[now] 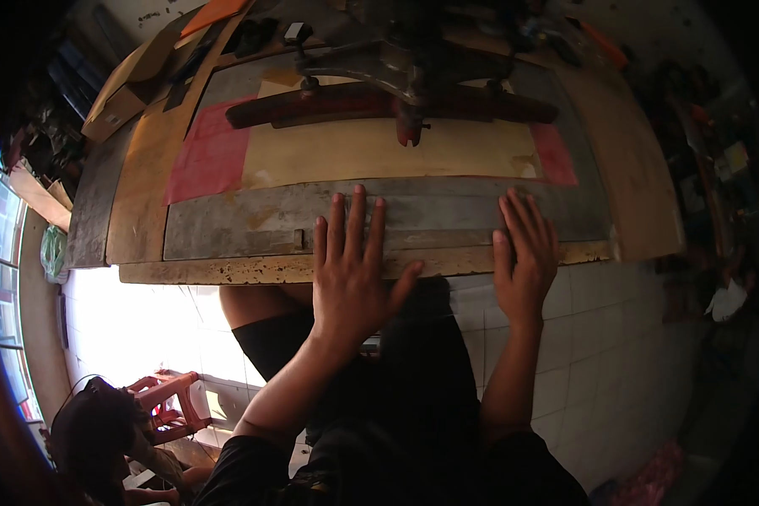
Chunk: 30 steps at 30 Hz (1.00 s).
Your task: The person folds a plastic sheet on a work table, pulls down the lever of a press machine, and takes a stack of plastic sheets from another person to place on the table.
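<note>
My left hand (352,261) lies flat across the front edge of the worktable, its fingers apart on the grey metal plate (228,223). To its right, my right hand (527,253) also rests on the plate's front part, fingers stretched out and close to one another. Neither hand holds anything. Beyond my fingertips lies a yellowish sheet (337,152) with a red piece (207,152) at its left end and another red piece (554,154) at its right. A dark metal bar with a red centre fitting (408,128) spans above the sheet.
The table has a worn wooden front edge (219,270). A cardboard box (118,97) sits at the back left. Below left are a red stool (173,401) and another person (101,430) near the tiled floor. A green bag (53,253) hangs by the window.
</note>
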Available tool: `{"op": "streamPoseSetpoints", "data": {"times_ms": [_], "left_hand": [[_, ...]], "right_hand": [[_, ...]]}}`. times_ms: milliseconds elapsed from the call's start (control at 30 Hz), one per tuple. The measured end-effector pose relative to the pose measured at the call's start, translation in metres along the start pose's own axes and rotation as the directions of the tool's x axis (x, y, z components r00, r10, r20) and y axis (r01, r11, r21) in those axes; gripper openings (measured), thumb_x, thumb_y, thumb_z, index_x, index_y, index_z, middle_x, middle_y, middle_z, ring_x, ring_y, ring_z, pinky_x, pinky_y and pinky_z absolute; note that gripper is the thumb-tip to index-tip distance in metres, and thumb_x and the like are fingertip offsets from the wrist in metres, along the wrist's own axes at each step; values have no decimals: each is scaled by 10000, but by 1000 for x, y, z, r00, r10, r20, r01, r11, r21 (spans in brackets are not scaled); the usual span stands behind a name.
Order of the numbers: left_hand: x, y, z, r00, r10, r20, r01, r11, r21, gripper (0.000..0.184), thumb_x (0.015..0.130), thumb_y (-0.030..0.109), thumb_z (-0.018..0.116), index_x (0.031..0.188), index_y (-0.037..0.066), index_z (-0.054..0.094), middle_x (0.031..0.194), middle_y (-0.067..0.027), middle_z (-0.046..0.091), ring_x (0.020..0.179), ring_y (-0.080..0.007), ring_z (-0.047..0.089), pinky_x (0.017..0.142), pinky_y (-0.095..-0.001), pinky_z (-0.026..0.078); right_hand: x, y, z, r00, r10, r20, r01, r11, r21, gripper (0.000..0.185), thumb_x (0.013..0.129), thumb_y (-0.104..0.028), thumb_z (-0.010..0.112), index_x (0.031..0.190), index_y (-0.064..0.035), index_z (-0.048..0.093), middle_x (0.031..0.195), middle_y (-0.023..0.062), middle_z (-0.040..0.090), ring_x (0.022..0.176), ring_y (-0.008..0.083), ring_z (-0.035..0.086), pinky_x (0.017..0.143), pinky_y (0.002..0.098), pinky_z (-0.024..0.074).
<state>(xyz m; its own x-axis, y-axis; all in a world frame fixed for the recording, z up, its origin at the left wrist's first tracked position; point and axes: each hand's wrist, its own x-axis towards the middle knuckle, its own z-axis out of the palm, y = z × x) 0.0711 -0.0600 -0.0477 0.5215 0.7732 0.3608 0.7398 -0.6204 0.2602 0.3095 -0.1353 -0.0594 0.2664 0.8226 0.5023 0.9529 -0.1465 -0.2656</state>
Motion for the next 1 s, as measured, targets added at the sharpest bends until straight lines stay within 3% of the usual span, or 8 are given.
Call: {"op": "streamPoseSetpoints", "data": {"times_ms": [1000], "left_hand": [[0,0,-1,1000,-9,14,9,1000,-6,809,941,491,654,1545,17,400,1647,-232,302,1530,-447,264,1215,-619,235]], "right_hand": [[0,0,2,1000,-12,-18,12,1000,17,411,1043,-264,544,1430,-138,603,1508,33,571,1442,302,477,1196,574,307]]}}
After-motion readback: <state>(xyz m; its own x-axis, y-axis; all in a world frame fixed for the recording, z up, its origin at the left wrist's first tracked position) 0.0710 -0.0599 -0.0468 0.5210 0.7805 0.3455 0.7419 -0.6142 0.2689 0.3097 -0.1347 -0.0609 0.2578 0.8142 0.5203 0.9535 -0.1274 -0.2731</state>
